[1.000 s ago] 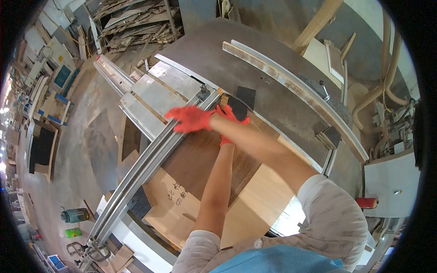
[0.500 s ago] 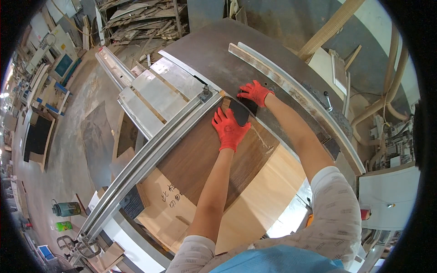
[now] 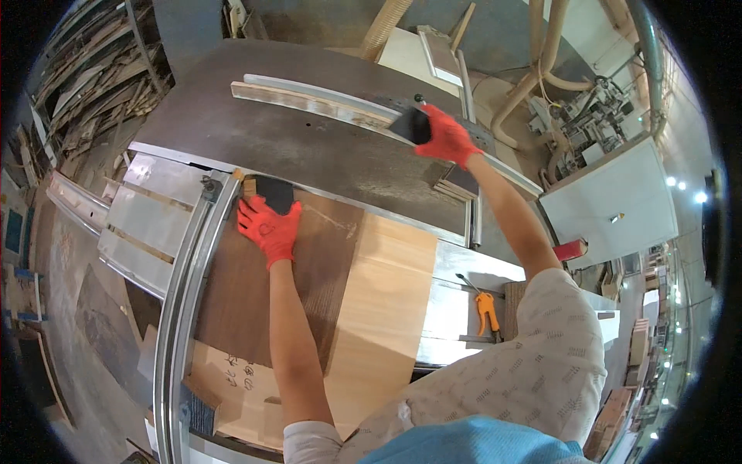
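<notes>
Since half a second ago, the right hand (image 3: pixel 447 136) has moved away from the dark brown panel (image 3: pixel 297 255) to the far side of the grey saw table (image 3: pixel 309 151), where its red-gloved fingers close around a small black block (image 3: pixel 410 124) beside the long metal fence (image 3: pixel 325 97). The left hand (image 3: pixel 269 226), also in a red glove, lies flat with fingers spread on the dark brown panel, its fingertips touching a second black block (image 3: pixel 272 193) at the panel's far edge. A pale wooden board (image 3: pixel 386 294) lies just beside the panel, on its right. An aluminium guide rail (image 3: pixel 182 309) curves along the panel's left edge. An orange air gun (image 3: pixel 487 308) rests on the table extension near the person's right elbow. Curved dust-extraction pipes (image 3: pixel 541 69) and a white cabinet (image 3: pixel 610 201) stand behind the workshop bench, with stacked timber offcuts (image 3: pixel 77 100) to the left.
</notes>
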`<state>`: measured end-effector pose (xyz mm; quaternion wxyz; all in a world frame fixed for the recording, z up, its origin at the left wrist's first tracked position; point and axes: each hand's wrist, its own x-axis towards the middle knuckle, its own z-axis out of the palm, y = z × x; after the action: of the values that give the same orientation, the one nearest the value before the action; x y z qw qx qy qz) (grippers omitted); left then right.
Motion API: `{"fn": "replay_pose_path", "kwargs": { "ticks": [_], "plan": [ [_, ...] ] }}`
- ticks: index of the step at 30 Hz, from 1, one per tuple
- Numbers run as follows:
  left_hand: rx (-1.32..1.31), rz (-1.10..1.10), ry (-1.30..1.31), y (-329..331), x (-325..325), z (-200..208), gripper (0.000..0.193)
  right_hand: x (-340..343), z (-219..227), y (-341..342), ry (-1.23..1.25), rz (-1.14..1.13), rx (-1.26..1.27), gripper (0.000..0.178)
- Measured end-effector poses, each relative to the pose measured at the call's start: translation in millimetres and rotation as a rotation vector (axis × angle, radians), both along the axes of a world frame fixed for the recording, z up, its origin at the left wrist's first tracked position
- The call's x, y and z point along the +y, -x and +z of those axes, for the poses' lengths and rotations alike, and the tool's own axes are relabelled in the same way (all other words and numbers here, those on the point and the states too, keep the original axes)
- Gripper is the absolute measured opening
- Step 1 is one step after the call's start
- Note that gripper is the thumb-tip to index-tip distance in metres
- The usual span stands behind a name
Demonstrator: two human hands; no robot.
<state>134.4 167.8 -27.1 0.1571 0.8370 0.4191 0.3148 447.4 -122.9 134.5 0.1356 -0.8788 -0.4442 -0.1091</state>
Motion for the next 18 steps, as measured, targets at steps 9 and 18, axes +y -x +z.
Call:
{"fn": "replay_pose_path", "kwargs": {
  "ticks": [9, 18],
  "plan": [
    [-0.029, -0.037, -0.002, -0.6, 7.2, -3.9, 0.09, -226.4, -78.9, -72.9, 0.261, -0.372, 0.302, 0.091],
    [-0.482, -0.145, 0.139, 101.3, 76.6, -13.0, 0.054, -233.0, -118.2, -94.6, 0.282, -0.246, 0.075, 0.099]
  ]
}}
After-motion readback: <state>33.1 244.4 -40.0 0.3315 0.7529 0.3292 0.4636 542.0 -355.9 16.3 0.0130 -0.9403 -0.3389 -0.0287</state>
